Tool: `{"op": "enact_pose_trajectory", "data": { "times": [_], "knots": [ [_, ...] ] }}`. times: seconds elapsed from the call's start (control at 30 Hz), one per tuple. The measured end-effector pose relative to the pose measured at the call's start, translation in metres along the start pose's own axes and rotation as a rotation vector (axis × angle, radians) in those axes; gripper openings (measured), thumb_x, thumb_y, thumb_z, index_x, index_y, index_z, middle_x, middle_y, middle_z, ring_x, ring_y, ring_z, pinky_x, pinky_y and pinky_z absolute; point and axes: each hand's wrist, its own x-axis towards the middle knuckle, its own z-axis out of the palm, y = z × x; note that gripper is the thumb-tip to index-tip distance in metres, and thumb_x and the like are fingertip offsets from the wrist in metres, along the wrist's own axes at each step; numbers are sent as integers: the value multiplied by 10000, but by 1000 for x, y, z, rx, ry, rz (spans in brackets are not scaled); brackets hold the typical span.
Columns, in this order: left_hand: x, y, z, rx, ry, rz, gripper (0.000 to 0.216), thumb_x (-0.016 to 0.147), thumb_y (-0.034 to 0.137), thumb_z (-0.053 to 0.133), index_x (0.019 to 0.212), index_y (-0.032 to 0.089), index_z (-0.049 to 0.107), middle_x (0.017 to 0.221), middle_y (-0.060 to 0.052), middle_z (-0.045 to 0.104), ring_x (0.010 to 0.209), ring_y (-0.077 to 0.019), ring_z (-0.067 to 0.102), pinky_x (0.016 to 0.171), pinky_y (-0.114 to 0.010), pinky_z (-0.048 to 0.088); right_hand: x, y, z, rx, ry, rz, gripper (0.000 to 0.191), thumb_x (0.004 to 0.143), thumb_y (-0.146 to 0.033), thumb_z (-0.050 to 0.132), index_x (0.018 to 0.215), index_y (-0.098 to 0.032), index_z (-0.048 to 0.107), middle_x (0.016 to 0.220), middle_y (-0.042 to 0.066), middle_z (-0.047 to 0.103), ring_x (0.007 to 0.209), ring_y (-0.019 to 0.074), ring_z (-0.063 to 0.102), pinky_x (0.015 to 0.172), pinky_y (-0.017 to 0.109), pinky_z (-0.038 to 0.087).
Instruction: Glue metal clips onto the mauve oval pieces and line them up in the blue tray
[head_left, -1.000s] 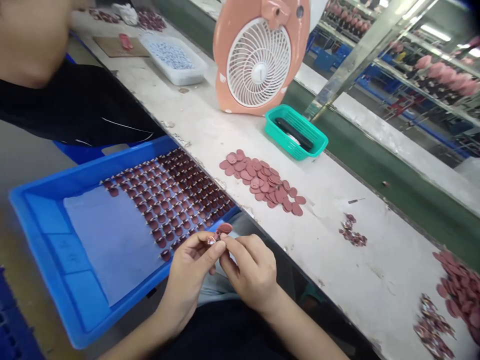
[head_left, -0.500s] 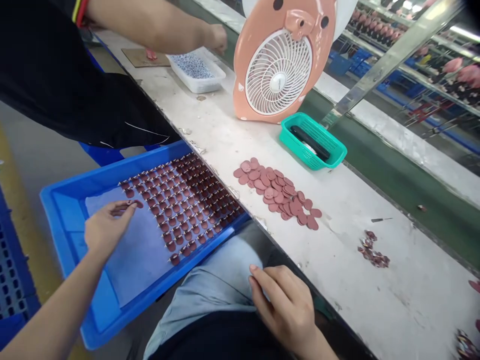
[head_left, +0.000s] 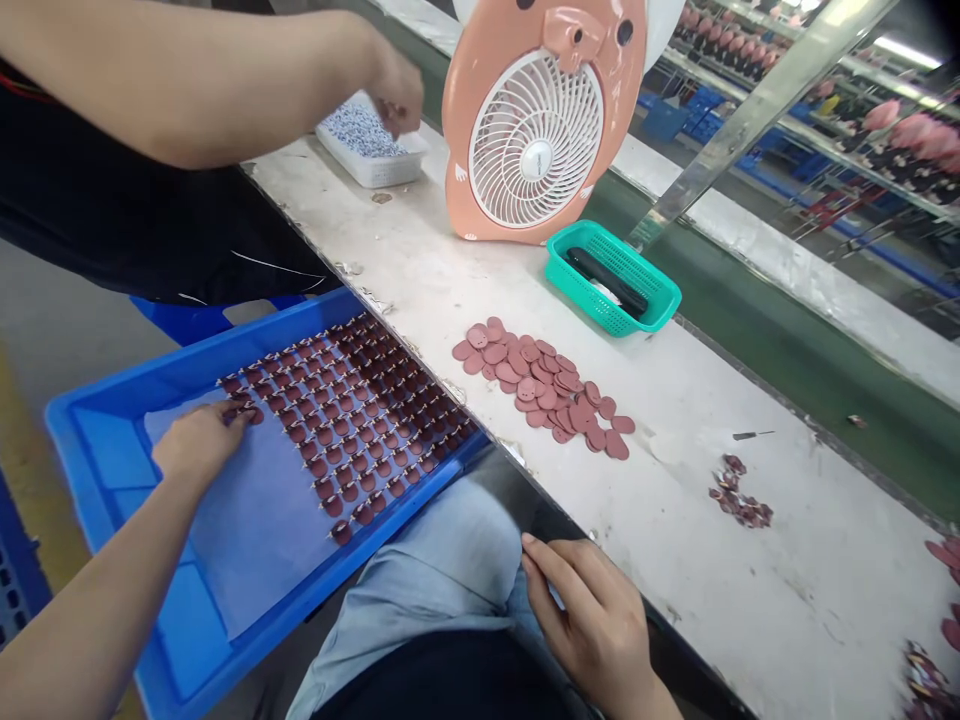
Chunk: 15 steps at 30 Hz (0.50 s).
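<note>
Nearest the camera, the right hand (head_left: pixel 592 620) lies open, palm down, fingers extended, on the denim lap (head_left: pixel 442 570); it holds nothing. To its left, the left hand (head_left: pixel 196 442) reaches into the blue tray (head_left: pixel 90 440), fingers bent downward, fingertips on one maroon piece (head_left: pixel 247 412) at the left end of the rows; whether that piece is pinched or only pressed cannot be told. The tray sits tilted between the lap and the bench edge; a pale sheet (head_left: pixel 255 530) lines its floor; the rows of maroon pieces (head_left: pixel 360 410) cover the half of the sheet toward the bench.

Beyond the tray runs the workbench (head_left: pixel 675 580); a pile of pink discs (head_left: pixel 540 385) lies just past the bench edge, well apart from both hands; a small heap of dark pieces (head_left: pixel 739 495) lies further right, a thin pin (head_left: pixel 750 435) near it. Behind the discs stands a green basket (head_left: pixel 664 305) holding a black object (head_left: pixel 604 280); the pink fan (head_left: pixel 536 130) stands upright directly behind the basket and hides the bench beyond it.

Farthest off, a white tray (head_left: pixel 371 168) holds small pale parts; a co-worker's hand (head_left: pixel 394 95) hovers over it, fingers drawn together; the co-worker's forearm (head_left: pixel 187 90) crosses the upper left, and a black garment (head_left: pixel 112 220) blocks the view behind the blue tray.
</note>
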Motion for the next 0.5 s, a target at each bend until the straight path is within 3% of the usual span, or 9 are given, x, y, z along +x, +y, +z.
{"op": "enact_pose_trajectory", "data": {
  "times": [0.5],
  "knots": [
    [-2,5,-5,34,4,63,439,940,396,636,1316,177,586,1340,-120,603,1146,-321,621,937,-539,542,-7,6,0,-23,19,22,218,910,-62,651,1124,-102,662,805,74,682,668,161,627,601,299,535]
  ]
}}
